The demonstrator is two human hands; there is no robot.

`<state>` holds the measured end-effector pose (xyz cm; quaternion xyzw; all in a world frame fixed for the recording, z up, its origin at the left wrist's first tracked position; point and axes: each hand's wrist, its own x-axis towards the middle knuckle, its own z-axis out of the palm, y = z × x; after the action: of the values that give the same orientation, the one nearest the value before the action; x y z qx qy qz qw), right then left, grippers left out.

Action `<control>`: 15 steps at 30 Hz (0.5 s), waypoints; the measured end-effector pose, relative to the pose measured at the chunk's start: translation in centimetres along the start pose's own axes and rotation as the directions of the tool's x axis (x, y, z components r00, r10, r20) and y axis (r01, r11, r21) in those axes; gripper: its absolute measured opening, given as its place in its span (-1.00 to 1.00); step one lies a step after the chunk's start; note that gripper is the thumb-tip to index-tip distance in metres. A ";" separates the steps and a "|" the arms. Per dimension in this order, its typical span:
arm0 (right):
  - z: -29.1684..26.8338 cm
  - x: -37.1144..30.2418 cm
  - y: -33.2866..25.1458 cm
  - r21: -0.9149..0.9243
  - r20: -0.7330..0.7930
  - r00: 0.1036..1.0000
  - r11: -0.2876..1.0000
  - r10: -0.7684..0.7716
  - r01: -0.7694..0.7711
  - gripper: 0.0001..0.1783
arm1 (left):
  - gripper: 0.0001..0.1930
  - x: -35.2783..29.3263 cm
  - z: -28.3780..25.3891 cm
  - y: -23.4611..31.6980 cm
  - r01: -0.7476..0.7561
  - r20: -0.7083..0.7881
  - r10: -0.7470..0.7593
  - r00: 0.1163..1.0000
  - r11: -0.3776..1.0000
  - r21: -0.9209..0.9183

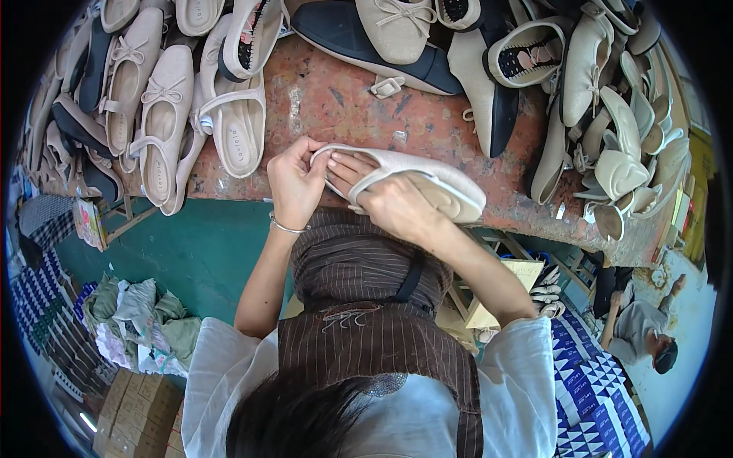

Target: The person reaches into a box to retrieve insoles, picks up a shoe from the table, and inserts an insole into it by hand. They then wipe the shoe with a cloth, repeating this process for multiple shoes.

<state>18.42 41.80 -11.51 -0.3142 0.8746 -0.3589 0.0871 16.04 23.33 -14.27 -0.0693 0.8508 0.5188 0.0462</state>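
A beige strapped flat shoe (pixel 427 166) lies tilted in front of me, just over the near edge of the workbench. My left hand (pixel 296 182) pinches the rim at its left end, thumb and fingers pressed together. Around the strap area, my right hand (pixel 398 208) grips the shoe, and some fingers reach inside, showing through the opening. The pale insole shows at the right end. What lies between the left fingertips, apart from the rim, is hidden.
Beige shoes with bows (pixel 164 114) crowd the left of the stained red workbench (pixel 328 99). More shoes (pixel 584 69) and loose pale shoe parts (pixel 622 164) pile up at the right. Cloth bundles (pixel 141 320) and cartons (pixel 137 412) stand lower left. Another person (pixel 641 328) is at far right.
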 end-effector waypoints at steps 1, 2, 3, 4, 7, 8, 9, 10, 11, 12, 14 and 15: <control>-0.1 0.0 -0.2 -0.046 0.057 0.998 0.999 -0.008 0.011 -0.48 | -0.96 0.0 0.0 0.0 -0.018 -0.011 0.018 1.000 1.000 0.019; -0.3 -0.1 -0.3 -0.090 0.023 1.000 0.996 0.007 -0.005 -0.48 | -0.96 0.0 0.0 0.1 -0.007 0.001 0.007 1.000 1.000 -0.018; -0.4 -0.5 -0.7 -0.142 0.044 0.998 0.989 0.041 -0.034 -0.48 | -0.96 0.0 0.0 0.2 -0.006 0.000 0.006 1.000 1.000 -0.024; -0.5 -0.9 -0.9 -0.238 0.041 0.991 0.965 0.126 -0.113 -0.49 | -0.95 0.0 -0.1 0.3 -0.008 0.008 0.008 1.000 1.000 0.019; -0.4 -2.5 -2.0 -0.325 -0.030 0.970 0.915 0.242 -0.239 -0.53 | -0.95 0.0 -0.4 0.6 -0.028 0.022 0.026 0.999 0.995 0.092; -0.5 -3.1 -2.3 -0.346 -0.077 0.966 0.902 0.245 -0.257 -0.53 | -0.94 -0.2 -0.5 0.7 -0.018 0.015 0.017 1.000 0.995 0.094; -0.5 -3.4 -2.3 -0.373 -0.131 0.963 0.888 0.235 -0.267 -0.53 | -0.94 -0.4 -0.5 0.6 -0.060 0.011 0.059 0.998 0.996 0.070; -0.7 -3.8 -2.3 -0.376 -0.114 0.951 0.873 0.289 -0.310 -0.53 | -0.92 -1.0 -0.6 0.6 -0.031 0.014 0.029 0.999 0.994 0.105; -0.9 -3.9 -2.1 -0.282 -0.243 0.938 0.908 0.245 -0.310 -0.60 | -0.91 -1.5 -0.8 0.5 -0.022 0.008 0.022 1.000 0.992 0.122; -1.3 -3.8 -1.8 -0.172 -0.350 0.905 0.933 0.242 -0.317 -0.66 | -0.89 -2.7 -1.1 0.4 0.037 -0.009 -0.036 0.999 0.987 0.155; -2.2 -3.2 -1.3 -0.251 -0.674 0.728 0.888 0.124 -0.385 -0.70 | -0.88 -5.4 -1.7 0.4 0.199 -0.011 -0.201 0.980 0.963 0.179; -2.7 -2.8 -1.1 -0.178 -0.686 0.677 0.842 0.265 -0.510 -0.66 | -0.85 -6.7 -2.0 0.6 0.171 -0.005 -0.172 0.985 0.974 0.150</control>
<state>20.13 44.44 -9.00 0.0126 0.9473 -0.2520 -0.1973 22.56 22.33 -11.86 -0.1366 0.8781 0.4477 0.0993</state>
